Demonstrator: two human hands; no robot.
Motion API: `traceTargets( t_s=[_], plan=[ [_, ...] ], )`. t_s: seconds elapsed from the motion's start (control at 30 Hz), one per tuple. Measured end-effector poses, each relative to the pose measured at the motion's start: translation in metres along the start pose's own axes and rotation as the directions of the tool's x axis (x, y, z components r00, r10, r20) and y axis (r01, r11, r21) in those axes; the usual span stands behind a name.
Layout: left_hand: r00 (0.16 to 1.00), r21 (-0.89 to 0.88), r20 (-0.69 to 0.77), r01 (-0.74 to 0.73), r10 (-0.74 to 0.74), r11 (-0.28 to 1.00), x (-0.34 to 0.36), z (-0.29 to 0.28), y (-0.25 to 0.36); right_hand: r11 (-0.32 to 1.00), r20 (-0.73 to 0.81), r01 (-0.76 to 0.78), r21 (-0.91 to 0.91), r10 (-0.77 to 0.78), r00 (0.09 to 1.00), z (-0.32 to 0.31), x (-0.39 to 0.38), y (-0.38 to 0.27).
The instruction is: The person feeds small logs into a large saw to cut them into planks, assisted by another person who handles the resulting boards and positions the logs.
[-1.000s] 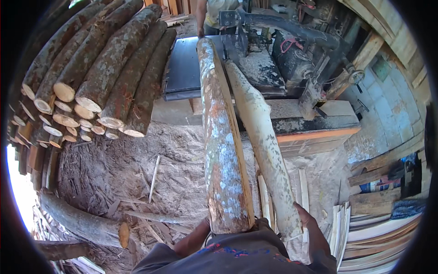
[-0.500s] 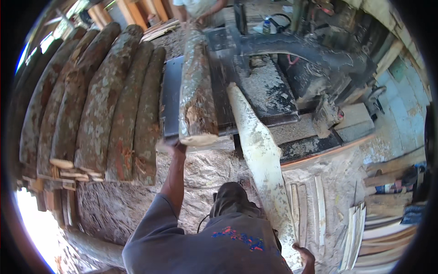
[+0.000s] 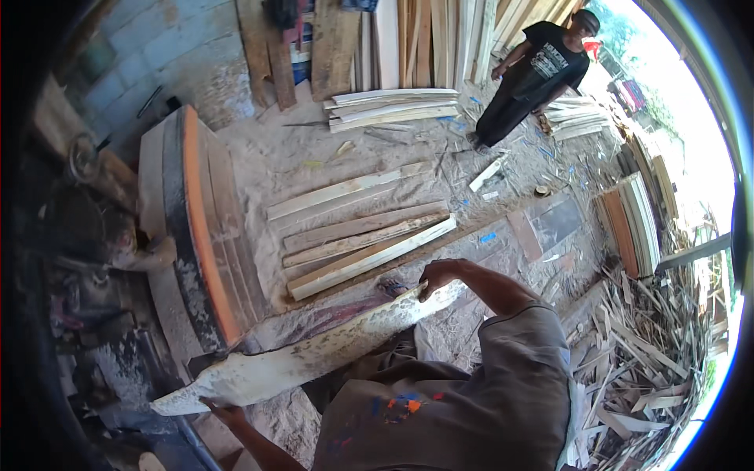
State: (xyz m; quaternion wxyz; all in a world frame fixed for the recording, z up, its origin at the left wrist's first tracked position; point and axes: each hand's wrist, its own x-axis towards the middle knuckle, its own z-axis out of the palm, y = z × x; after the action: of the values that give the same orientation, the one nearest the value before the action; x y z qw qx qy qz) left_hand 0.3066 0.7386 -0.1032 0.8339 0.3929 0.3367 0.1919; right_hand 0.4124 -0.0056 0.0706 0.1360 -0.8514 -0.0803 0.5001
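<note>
Now a long, pale, bark-edged wooden slab (image 3: pixel 314 353) is held level at both ends: the right hand (image 3: pixel 437 276) is curled over its far tip, and the left hand (image 3: pixel 224 410) is pressed beneath its near, broader end (its fingers mostly hidden). Beyond the right-hand grip, sawn pale planks (image 3: pixel 357 243) are laid on sawdust.

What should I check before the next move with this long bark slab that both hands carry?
1. Left hand grips the wide end of the slab: ok.
2. Right hand holds the narrow end: ok.
3. Slab is free of the saw bench: cannot tell, they overlap in view.
4. Floor ahead is free: not ok, sawn boards lie there.
5. Other person stands far from the slab: ok.
</note>
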Motion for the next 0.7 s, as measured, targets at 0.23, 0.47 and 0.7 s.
traceTargets(
  t_s=[0.23, 0.47, 0.7],
  plan=[
    [0.704, 0.206, 0.355, 0.583, -0.615, 0.786, -0.234, 0.313, -0.248, 0.836, -0.102, -0.544, -0.069, 0.537, 0.838, -0.156, -0.180, 0.346],
    [-0.154, 0.481, 0.728, -0.580, -0.668, 0.657, -0.374, 0.496, -0.413, 0.772, -0.690, -0.419, 0.478, 0.625, 0.365, -0.224, -0.216, 0.435],
    [0.770, 0.796, 0.547, -0.357, -0.329, 0.489, -0.265, 0.397, -0.314, 0.987, -0.385, -0.131, -0.096, 0.085, 0.919, -0.016, 0.123, 0.264]
  ],
)
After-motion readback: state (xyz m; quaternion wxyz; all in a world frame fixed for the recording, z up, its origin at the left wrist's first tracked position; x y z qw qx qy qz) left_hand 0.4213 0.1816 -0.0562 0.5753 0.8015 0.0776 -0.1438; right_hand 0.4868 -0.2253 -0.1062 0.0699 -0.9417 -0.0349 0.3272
